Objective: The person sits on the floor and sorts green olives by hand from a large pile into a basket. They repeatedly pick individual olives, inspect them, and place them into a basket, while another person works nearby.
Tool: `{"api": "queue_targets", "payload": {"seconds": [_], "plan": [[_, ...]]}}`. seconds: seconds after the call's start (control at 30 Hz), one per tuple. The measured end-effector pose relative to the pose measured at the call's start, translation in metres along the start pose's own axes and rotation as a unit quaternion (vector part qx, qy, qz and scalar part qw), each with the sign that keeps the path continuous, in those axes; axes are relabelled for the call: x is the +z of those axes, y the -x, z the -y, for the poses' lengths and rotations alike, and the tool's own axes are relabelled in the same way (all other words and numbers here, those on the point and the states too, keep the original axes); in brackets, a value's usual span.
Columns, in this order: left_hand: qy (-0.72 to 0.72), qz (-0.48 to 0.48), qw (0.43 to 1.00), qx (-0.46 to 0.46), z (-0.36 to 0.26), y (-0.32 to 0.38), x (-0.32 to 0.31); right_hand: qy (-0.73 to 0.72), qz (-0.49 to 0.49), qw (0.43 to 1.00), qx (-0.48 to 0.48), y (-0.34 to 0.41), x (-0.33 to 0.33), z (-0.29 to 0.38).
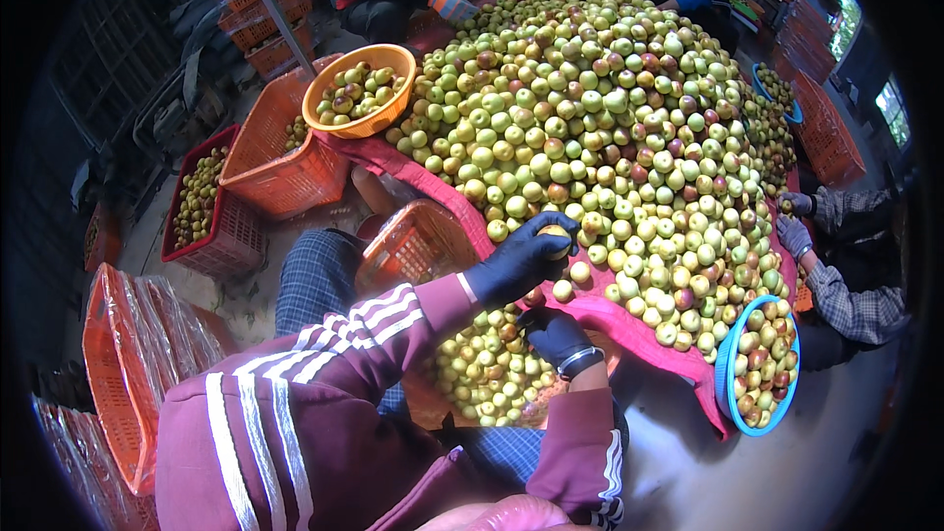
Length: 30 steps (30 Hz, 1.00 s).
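Note:
My left hand [520, 257], in a dark glove, is closed around a jujube [554, 240] at the near edge of a large heap of jujubes [590, 125]. The heap of green and reddish fruit lies on a pink cloth [627, 328]. Just below, my right hand [557, 339], also dark-gloved, has curled fingers over an orange crate [424, 405] between my knees. A reddish jujube [532, 298] shows right above these fingers; whether they grip it I cannot tell. Many jujubes [483, 365] fill part of that crate.
An orange basin [404, 107] of jujubes stands at the left, a blue basin [721, 376] at the right. Beside me are another orange crate [295, 181], a red crate [221, 232] and a plastic-lined crate [122, 383]. Gloved hands [795, 236] of a person work at the right; others sit beyond.

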<state>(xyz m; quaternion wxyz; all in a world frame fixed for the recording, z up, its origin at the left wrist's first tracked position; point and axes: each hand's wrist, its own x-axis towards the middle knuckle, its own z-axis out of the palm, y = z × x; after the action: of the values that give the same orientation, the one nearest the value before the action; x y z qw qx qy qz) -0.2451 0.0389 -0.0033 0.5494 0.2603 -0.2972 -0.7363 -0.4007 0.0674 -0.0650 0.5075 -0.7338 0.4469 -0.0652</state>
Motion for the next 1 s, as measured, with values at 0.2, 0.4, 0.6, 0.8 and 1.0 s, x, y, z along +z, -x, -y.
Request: {"api": "queue_targets", "payload": {"seconds": [0.2, 0.4, 0.6, 0.8, 1.0], "plan": [[-0.038, -0.04, 0.998, -0.002, -0.016, 0.015, -0.004, -0.01, 0.017, 0.999, 0.03, -0.007, 0.002, -0.019], [0.022, -0.022, 0.999, 0.021, -0.032, 0.028, -0.006, 0.011, 0.011, 0.999, 0.037, -0.005, 0.0, -0.011], [0.009, -0.012, 0.998, 0.058, -0.049, 0.044, -0.003, 0.009, -0.014, 1.0, 0.014, -0.005, 0.0, -0.016], [0.01, -0.026, 0.993, 0.118, -0.079, 0.069, -0.019, 0.01, 0.022, 0.998, 0.066, 0.006, -0.013, 0.007], [-0.037, -0.122, 0.966, 0.226, -0.135, 0.129, -0.038, -0.087, 0.041, 0.984, 0.15, -0.008, 0.015, -0.019]]}}
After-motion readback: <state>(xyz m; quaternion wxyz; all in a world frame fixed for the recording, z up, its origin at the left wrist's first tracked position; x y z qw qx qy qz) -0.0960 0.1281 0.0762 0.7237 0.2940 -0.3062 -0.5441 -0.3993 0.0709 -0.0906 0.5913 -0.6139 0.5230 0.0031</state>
